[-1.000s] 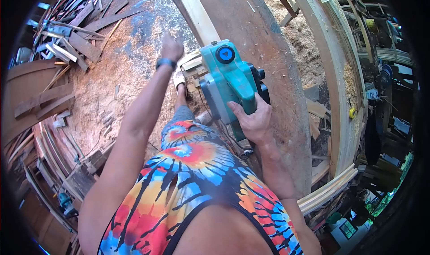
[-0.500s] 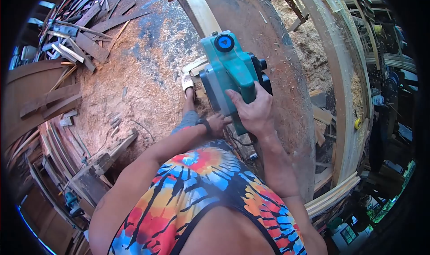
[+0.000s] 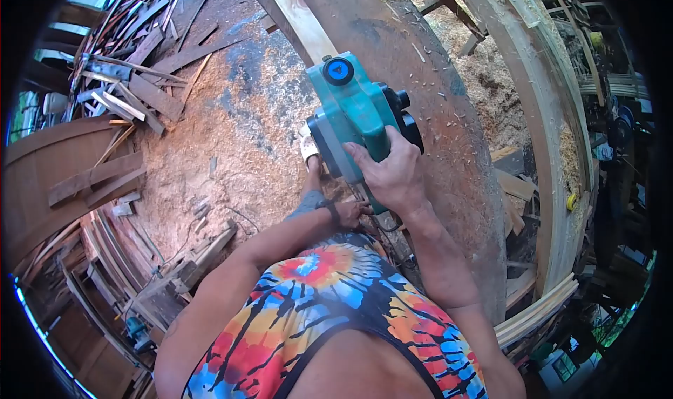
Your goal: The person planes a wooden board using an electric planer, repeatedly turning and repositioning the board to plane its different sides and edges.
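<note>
A teal electric planer (image 3: pixel 350 108) with a blue-centred round front knob rests on a long pale wooden plank (image 3: pixel 305 17). My right hand (image 3: pixel 394 171) is wrapped around the planer's rear handle. Low behind the planer, my left hand (image 3: pixel 348 215) reaches in with curled fingers. What those fingers grip, if anything, is hidden close to the planer's back end. The plank runs forward from under the tool, and its near part is covered by the planer and my hands. Close by my left hand, a dark cord (image 3: pixel 388 225) loops behind the planer.
The plank lies along a broad brown work surface (image 3: pixel 449 132) strewn with shavings. Sawdust covers the floor (image 3: pixel 203 146) to the left, where scrap boards (image 3: pixel 151 94) are heaped. Long timbers (image 3: pixel 543 132) stand along the right. My foot (image 3: pixel 308 145) is left of the planer.
The planer and my right hand have shifted slightly left in view, while the floor and scrap pile have slid right. Pale wood pieces beside the planer are now mostly covered. My right grip stays the same.
</note>
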